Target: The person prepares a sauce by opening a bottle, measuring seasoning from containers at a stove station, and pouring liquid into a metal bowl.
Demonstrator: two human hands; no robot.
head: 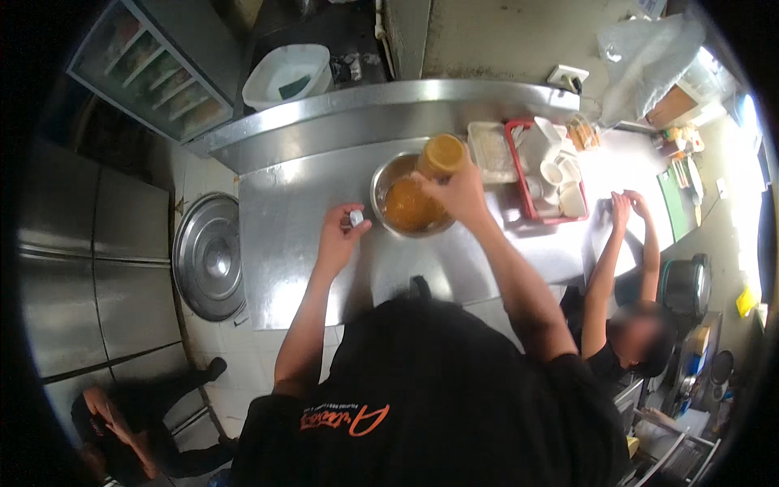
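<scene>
My right hand [453, 190] grips a jar with amber contents [444, 155], tipped with its base up over a steel mixing bowl [378, 210]. Orange-brown liquid [409, 206] covers the bottom of that bowl. Whether anything is flowing from the jar cannot be made out, as its mouth is hidden. To the left of the bowl, my left hand [338, 234] holds a small white cap [356, 218] between thumb and fingers, just above the steel table [286, 243].
Right of the bowl stand a clear plastic container [490, 152] and a red basket [523, 189] of white cups. A co-worker's hands [627, 204] rest farther right. A large round steel lid [210, 259] is at left, near another person [125, 429]. A raised steel backsplash [389, 97] runs behind.
</scene>
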